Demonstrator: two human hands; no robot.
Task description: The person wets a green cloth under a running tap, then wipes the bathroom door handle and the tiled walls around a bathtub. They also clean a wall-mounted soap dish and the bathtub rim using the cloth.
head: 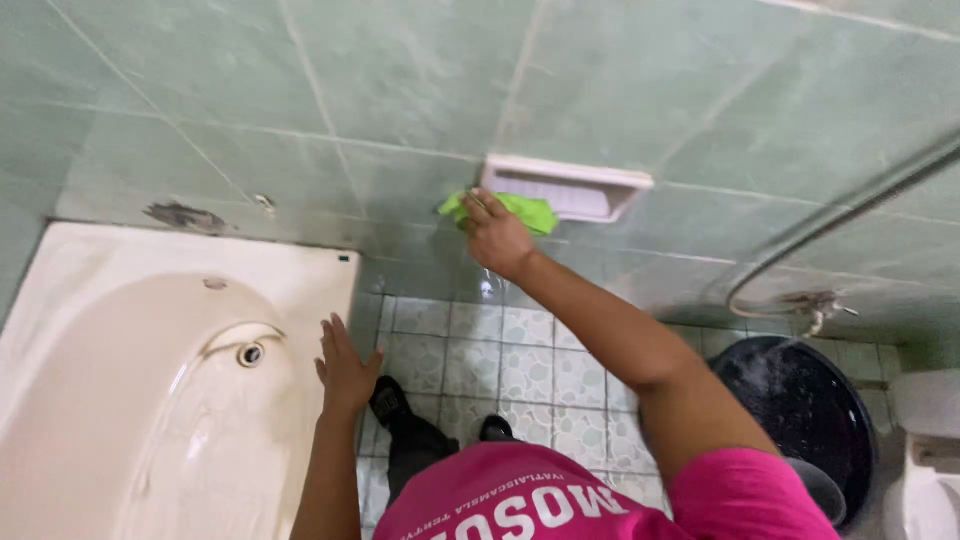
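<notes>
My right hand (493, 236) presses a bright green cloth (520, 209) against the pale green tiled wall (400, 90), just left of and below a white recessed soap holder (570, 187). My left hand (345, 365) rests flat with fingers together on the right rim of a cream washbasin (150, 400). I wear a pink shirt (560, 500) and dark trousers, with black shoes on the tiled floor (500, 360).
The basin has a drain (250, 353) near its middle. A dark patch and a hole (185, 215) mark the wall above the basin. At the right stand a black bucket (800, 410), a thin metal hose (840, 215) with a wall tap, and a white toilet (925, 450).
</notes>
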